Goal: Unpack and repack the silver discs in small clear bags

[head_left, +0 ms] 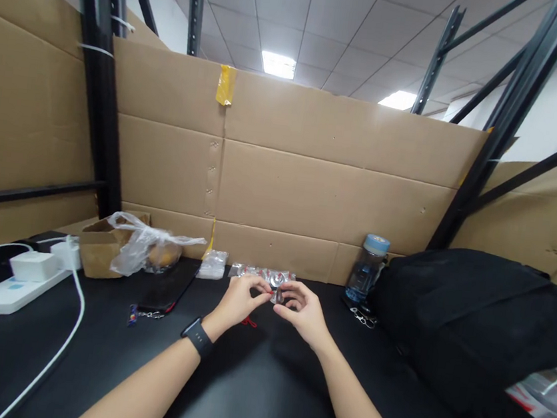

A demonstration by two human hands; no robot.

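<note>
At the left edge a white power strip lies on the black desk, with a cardboard box and a dark phone further in. At centre frame the left hand and right hand both pinch a small shiny piece between their fingertips, just above the desk. To the right are a water bottle and a black backpack.

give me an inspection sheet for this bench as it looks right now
surface: black tabletop
job's things: small clear piece pinched between both hands; clear packets just behind it
clutter: phone, cardboard box with plastic bag, water bottle, black backpack
grippers: left hand and right hand, fingertips closed on the piece
cables: white cable by the power strip
surroundings: cardboard walls, black rack posts
</note>
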